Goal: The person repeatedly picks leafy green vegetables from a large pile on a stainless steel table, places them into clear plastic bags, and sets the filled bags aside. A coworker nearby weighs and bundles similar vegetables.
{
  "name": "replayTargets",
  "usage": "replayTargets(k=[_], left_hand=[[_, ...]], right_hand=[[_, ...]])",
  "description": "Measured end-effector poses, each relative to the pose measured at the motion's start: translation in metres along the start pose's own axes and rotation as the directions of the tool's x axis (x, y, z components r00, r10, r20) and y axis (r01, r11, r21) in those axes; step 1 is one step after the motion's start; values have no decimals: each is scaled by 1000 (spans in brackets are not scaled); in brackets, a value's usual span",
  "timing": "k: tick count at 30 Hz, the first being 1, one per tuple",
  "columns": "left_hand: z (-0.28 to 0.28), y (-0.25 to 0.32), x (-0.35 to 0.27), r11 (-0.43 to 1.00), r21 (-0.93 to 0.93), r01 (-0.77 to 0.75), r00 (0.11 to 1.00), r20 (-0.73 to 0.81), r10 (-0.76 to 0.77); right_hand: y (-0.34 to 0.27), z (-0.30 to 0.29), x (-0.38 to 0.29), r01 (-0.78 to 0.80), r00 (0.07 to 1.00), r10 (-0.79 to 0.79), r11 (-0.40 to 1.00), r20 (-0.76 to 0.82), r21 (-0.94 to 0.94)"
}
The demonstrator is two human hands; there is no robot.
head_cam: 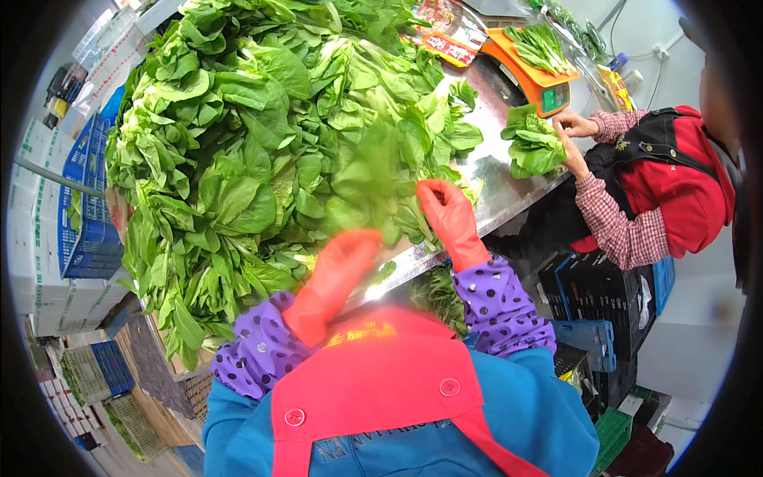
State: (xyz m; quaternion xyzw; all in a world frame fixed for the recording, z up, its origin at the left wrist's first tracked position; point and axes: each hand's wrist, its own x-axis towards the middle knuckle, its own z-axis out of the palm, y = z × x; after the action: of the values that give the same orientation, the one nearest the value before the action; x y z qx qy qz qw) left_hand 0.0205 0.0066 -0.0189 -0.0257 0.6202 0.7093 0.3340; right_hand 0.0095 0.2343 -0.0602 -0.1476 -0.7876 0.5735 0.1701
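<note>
A big heap of leafy greens (256,137) covers most of the metal table (501,197). My left hand (340,268), in a red rubber glove, is blurred at the heap's near edge; whether its fingers hold anything cannot be told. My right hand (446,217), also gloved in red, is raised over the table edge beside some stems, its fingers curled; its hold is unclear. Between and just above both hands is a blurred green leafy bunch (375,173). Purple dotted sleeves cover both my forearms.
At the right a co-worker (650,185) holds a bunch of greens (530,143). An orange scale (527,77) bearing greens stands at the table's far right, by printed plastic packaging (453,36). Blue crates (92,220) stand left; black crates (596,298) stand right, below the table.
</note>
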Motion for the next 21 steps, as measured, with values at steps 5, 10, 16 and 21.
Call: replayTargets(k=[5,10,16,21], left_hand=[[-1,-18,5,999,31,43,999,19,-43],[2,-27,-3,998,31,56,998,33,-57],[-9,-26,-15,999,27,19,999,-39,-17],[-12,-29,-15,999,-26,30,999,-21,-30]], right_hand=[[-2,14,-19,188,981,-168,949,98,-252],[-1,36,-17,365,931,-258,630,258,-685],[-4,31,-14,89,991,-64,970,113,-226],[-16,19,-14,18,999,-19,999,-41,-34]])
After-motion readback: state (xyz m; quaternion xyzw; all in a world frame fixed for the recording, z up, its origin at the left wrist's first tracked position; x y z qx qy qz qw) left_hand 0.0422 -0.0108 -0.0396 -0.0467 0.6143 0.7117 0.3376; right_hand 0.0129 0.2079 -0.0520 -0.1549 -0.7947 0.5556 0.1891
